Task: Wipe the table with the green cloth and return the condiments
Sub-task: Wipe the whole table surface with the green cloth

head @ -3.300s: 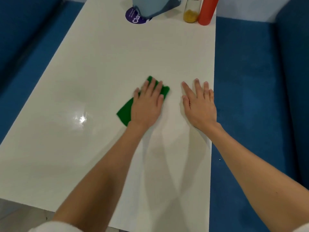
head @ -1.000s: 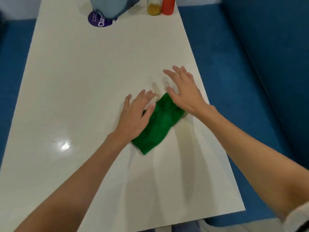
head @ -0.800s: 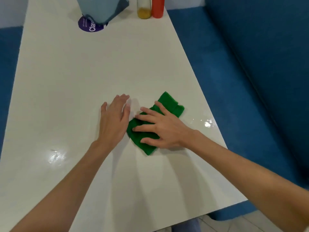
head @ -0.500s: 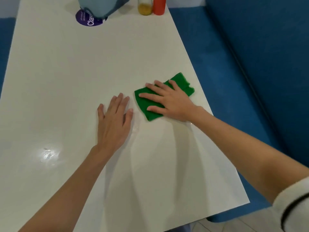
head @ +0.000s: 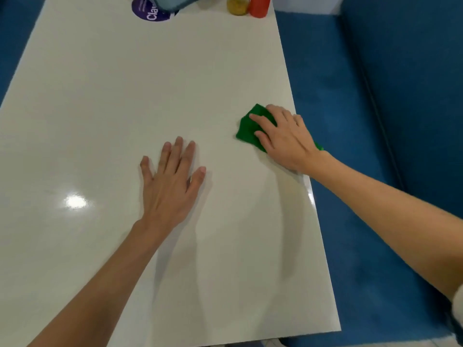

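Leaning in over the near end of a white table point(head: 125, 83), both bare forearms reaching forward. Bracing with the left hand point(head: 170, 181), laid flat on the tabletop about midway across, fingers point(head: 175, 151) straight and slightly spread, thumb angled out to the right, holding nothing.

Pressing the green cloth point(head: 246, 128) down with the right hand point(head: 285, 141) a little farther out, hard against the table's right-hand edge and well apart from the left hand. Covering most of the cloth with palm and extended, slightly parted fingers point(head: 261, 118), flattening it rather than pinching it. Showing green beyond the fingertips on the left and far side, plus a small corner poking out by the wrist over the edge, above the blue bench seat point(head: 350, 171). Lying on a slant, long axis running from far-left to near-right, roughly in line with the hand on top.

Pointing, on that evidence, to a next stroke for the right hand alone, with the cloth already under it and open tabletop lying to its left and beyond.

Standing at the far end, well away from both hands: a jar of yellowish contents point(head: 236, 7) just beside a red bottle point(head: 259, 6), and further left a pale blue container point(head: 172, 2) partly over a round purple sticker point(head: 150, 12), all cropped by the frame's top. Not possible to tell whether these are already in their final place.
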The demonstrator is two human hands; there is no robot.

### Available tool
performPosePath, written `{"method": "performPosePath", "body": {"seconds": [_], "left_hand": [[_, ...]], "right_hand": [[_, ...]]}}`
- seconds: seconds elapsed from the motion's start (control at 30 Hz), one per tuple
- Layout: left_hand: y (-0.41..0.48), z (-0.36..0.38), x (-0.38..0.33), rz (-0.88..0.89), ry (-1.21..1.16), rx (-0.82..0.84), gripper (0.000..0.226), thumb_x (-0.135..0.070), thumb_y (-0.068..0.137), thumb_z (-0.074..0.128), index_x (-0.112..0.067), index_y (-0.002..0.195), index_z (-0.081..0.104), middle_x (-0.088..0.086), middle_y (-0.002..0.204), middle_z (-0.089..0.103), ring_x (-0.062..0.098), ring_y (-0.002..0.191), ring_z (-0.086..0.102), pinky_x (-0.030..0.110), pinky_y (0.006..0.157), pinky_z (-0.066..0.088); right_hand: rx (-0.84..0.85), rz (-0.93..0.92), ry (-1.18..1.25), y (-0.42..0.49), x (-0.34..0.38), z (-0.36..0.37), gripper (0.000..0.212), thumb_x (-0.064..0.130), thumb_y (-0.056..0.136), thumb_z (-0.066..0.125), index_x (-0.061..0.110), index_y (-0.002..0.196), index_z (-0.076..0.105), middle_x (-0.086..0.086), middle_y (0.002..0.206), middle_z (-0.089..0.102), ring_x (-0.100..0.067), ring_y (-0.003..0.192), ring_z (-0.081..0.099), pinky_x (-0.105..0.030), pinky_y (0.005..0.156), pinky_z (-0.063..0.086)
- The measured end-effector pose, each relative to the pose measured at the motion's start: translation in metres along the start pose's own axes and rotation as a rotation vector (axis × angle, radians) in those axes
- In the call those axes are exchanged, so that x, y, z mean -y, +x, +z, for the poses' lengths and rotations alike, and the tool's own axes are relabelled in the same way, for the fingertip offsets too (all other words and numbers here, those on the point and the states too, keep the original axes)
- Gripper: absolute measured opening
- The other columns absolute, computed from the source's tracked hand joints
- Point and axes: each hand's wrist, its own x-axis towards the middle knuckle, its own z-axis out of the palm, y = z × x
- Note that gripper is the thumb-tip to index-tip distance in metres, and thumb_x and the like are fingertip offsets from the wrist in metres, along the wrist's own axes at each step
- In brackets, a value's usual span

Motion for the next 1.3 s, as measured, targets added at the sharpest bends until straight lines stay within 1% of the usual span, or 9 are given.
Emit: {"method": "performPosePath", "body": {"seconds": [0.1, 0.17, 0.37, 0.47, 0.63, 0.8, 0.97, 1.1, 1.3], "left_hand": [[0.001, 0.003, -0.004, -0.027, 0.023, -0.018, 0.059, -0.050, 0.099, 0.016, -0.025, 0.152, 0.019, 0.001, 0.161, 0.016, 0.021, 0.147, 0.015, 0.056, 0.111, 0.011], [-0.001, 0.004, -0.004, -0.033, 0.022, -0.027, 0.059, -0.050, 0.099, 0.018, -0.025, 0.152, 0.021, 0.001, 0.160, 0.018, 0.021, 0.147, 0.017, 0.056, 0.110, 0.012], [-0.005, 0.006, -0.006, -0.047, 0.015, -0.056, 0.059, -0.051, 0.098, 0.020, -0.026, 0.151, 0.023, 0.000, 0.160, 0.020, 0.020, 0.146, 0.019, 0.055, 0.110, 0.012], [-0.005, 0.006, -0.009, -0.048, 0.018, -0.069, 0.060, -0.052, 0.098, 0.021, -0.026, 0.151, 0.023, 0.000, 0.160, 0.019, 0.021, 0.147, 0.019, 0.055, 0.110, 0.013], [-0.003, 0.007, -0.012, -0.049, 0.028, -0.073, 0.060, -0.053, 0.098, 0.020, -0.026, 0.151, 0.022, 0.001, 0.160, 0.020, 0.021, 0.146, 0.020, 0.056, 0.111, 0.015], [-0.002, 0.006, -0.009, -0.052, -0.020, -0.092, 0.058, -0.053, 0.098, 0.023, -0.029, 0.151, 0.024, -0.002, 0.160, 0.020, 0.018, 0.147, 0.019, 0.055, 0.112, 0.013], [0.002, 0.007, -0.007, -0.053, -0.037, -0.089, 0.056, -0.053, 0.099, 0.026, -0.030, 0.151, 0.023, -0.004, 0.160, 0.018, 0.016, 0.147, 0.016, 0.054, 0.113, 0.011], [0.003, 0.005, -0.008, -0.052, -0.044, -0.079, 0.055, -0.052, 0.100, 0.028, -0.030, 0.150, 0.024, -0.003, 0.160, 0.019, 0.017, 0.147, 0.016, 0.054, 0.113, 0.010], [-0.004, 0.000, -0.008, -0.052, -0.054, 0.010, 0.060, -0.054, 0.099, 0.021, -0.031, 0.153, 0.016, -0.003, 0.162, 0.011, 0.015, 0.148, 0.008, 0.054, 0.115, 0.003]], "right_hand": [[0.013, 0.176, 0.164, 0.035, -0.013, 0.012, 0.045, 0.030, 0.102, 0.024, 0.018, 0.145, 0.031, -0.008, 0.154, 0.023, -0.028, 0.144, 0.016, -0.059, 0.110, 0.020], [0.043, 0.182, 0.183, 0.044, -0.016, 0.014, 0.048, 0.027, 0.102, 0.022, 0.018, 0.149, 0.022, -0.005, 0.158, 0.017, -0.025, 0.146, 0.009, -0.056, 0.114, 0.013], [0.167, -0.248, 0.199, -0.041, -0.004, -0.001, 0.053, 0.044, 0.099, 0.021, 0.028, 0.150, 0.021, -0.001, 0.160, 0.013, -0.020, 0.147, 0.011, -0.046, 0.114, 0.012], [0.213, -0.302, 0.188, -0.077, -0.017, -0.004, 0.056, 0.054, 0.097, 0.018, 0.036, 0.150, 0.018, 0.008, 0.160, 0.005, -0.012, 0.147, 0.005, -0.044, 0.115, 0.004], [0.193, -0.109, 0.218, -0.008, -0.038, 0.002, 0.055, 0.053, 0.099, 0.024, 0.034, 0.151, 0.017, 0.003, 0.161, 0.005, -0.015, 0.147, 0.003, -0.053, 0.116, 0.003], [0.172, 0.061, 0.202, 0.029, -0.037, 0.011, 0.059, 0.053, 0.100, 0.020, 0.029, 0.153, 0.011, -0.002, 0.161, -0.001, -0.017, 0.148, -0.003, -0.053, 0.117, 0.000], [0.171, -0.030, 0.231, -0.033, -0.015, 0.004, 0.070, 0.069, 0.092, 0.025, 0.036, 0.152, 0.009, -0.003, 0.161, -0.002, -0.018, 0.148, -0.003, -0.052, 0.116, -0.003], [0.207, -0.100, 0.261, -0.098, 0.000, -0.001, 0.060, 0.061, 0.095, 0.023, 0.040, 0.150, 0.016, 0.002, 0.161, -0.001, -0.016, 0.148, -0.002, -0.049, 0.115, -0.002], [0.188, 0.040, 0.281, -0.050, -0.014, 0.001, 0.054, 0.052, 0.100, 0.023, 0.035, 0.151, 0.017, -0.001, 0.161, 0.001, -0.018, 0.148, -0.001, -0.052, 0.117, 0.001]]}}
